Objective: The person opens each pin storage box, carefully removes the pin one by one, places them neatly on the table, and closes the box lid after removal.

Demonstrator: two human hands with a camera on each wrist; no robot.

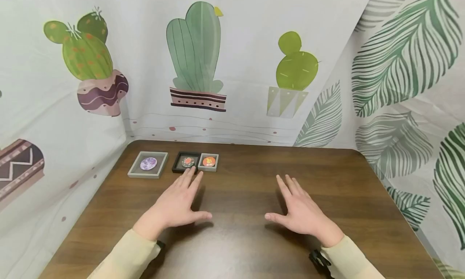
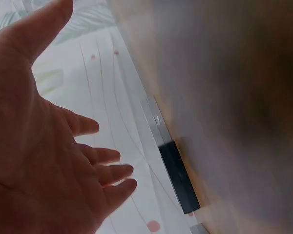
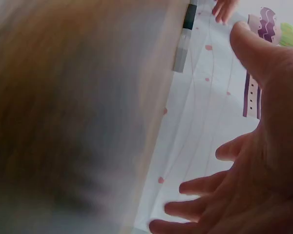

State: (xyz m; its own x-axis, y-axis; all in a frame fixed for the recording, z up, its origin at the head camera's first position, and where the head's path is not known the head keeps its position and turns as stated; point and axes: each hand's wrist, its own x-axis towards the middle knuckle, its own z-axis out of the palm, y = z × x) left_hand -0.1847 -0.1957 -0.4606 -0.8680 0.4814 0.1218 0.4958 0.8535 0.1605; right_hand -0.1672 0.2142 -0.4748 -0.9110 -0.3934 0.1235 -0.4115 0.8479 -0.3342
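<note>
My left hand (image 1: 176,202) hovers over the table with straight fingers and the thumb spread toward the middle, holding nothing. Its fingertips overlap the lower edge of a black square frame (image 1: 175,164) in the head view. That frame has a round patterned piece (image 1: 188,162) in it. Against its right side stands a smaller grey frame (image 1: 200,167) with an orange round piece (image 1: 209,161). Further left lies a larger grey frame (image 1: 132,175) with a purple speckled disc (image 1: 148,163). My right hand (image 1: 301,210) is likewise spread, palm inward, over the table's right half, with nothing in it.
The brown wooden table (image 1: 247,190) has rounded far corners. Behind it and at both sides hangs a white cloth (image 1: 247,69) printed with cacti and leaves. A dark band shows at each wrist, below the pale sleeves (image 1: 127,252).
</note>
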